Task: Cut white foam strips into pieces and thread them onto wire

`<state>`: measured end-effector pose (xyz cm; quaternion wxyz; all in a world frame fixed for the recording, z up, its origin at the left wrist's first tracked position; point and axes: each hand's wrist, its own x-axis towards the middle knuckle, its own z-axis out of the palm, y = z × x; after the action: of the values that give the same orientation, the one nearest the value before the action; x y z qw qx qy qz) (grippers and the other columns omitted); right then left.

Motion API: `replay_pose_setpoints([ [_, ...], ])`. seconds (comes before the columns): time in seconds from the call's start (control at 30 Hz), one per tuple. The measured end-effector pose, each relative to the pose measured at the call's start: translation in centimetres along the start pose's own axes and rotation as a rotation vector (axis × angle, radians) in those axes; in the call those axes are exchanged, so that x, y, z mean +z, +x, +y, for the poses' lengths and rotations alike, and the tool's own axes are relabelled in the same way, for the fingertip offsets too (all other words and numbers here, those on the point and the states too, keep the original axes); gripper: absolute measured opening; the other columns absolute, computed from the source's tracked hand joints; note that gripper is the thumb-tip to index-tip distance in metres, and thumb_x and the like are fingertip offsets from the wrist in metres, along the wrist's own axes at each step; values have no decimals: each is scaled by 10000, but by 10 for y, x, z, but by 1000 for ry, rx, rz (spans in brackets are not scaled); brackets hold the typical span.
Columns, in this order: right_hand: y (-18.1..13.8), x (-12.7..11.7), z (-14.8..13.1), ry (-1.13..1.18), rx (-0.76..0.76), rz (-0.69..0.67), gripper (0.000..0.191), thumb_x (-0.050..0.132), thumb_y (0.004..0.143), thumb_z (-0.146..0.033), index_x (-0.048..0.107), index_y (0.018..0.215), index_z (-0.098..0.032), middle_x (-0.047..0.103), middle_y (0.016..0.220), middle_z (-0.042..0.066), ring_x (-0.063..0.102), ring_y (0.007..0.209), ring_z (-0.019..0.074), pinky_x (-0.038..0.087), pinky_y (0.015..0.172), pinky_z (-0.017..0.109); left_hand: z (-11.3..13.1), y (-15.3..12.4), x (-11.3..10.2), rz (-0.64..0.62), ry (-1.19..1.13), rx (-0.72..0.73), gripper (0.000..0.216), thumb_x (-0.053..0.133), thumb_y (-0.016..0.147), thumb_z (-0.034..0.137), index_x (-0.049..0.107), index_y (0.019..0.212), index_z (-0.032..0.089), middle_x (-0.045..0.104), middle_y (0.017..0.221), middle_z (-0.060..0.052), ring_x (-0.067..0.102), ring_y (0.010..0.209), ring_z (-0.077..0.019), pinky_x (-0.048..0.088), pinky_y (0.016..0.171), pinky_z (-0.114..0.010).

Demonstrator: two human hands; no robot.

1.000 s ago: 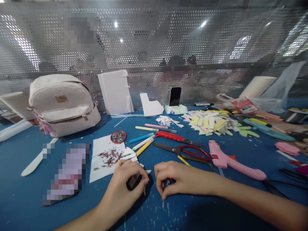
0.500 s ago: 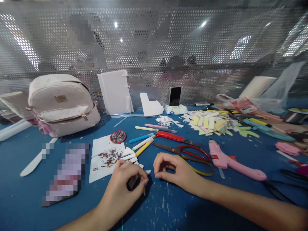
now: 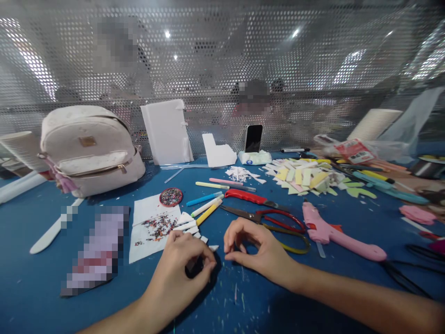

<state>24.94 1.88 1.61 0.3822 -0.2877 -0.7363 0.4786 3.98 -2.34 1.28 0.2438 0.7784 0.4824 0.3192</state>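
Observation:
My left hand [image 3: 184,266] is low over the blue table, thumb and forefinger pinched together; whatever lies between them is hidden. Small white pieces [image 3: 189,226] lie just beyond its knuckles, and a white tip pokes out past its forefinger. Facing it, my right hand [image 3: 260,253] has curled fingers, with a small gap to the thumb and nothing visible inside. Scissors [image 3: 245,214] with red and yellow handles lie behind my right hand. A white paper sheet [image 3: 141,250] strewn with dark bits and a round red dish [image 3: 170,197] of speckled bits lie beyond my left hand.
Several markers [image 3: 204,199] and a red-handled cutter [image 3: 245,195] lie mid-table. To the right are a pink glue gun [image 3: 320,227] and a pile of paper pieces [image 3: 306,176]. A backpack [image 3: 92,148], a phone [image 3: 253,138] and a perforated metal screen [image 3: 215,60] are behind.
My right hand has shifted slightly right and its thumb and fingers are a little further apart. The left hand has barely moved, its thumb and forefinger slightly turned.

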Motion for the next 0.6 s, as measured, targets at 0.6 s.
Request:
replay_pose_setpoints([
  [0.6,-1,2,0,15,13,-35,141,759,825,-158,622,836,-189,653,825,2,567,685,114,419,586,211,0,0,-1,-5,21,1,145,582,816,121,645,741,228,668,700,41,563,710,-183,335,785,-360],
])
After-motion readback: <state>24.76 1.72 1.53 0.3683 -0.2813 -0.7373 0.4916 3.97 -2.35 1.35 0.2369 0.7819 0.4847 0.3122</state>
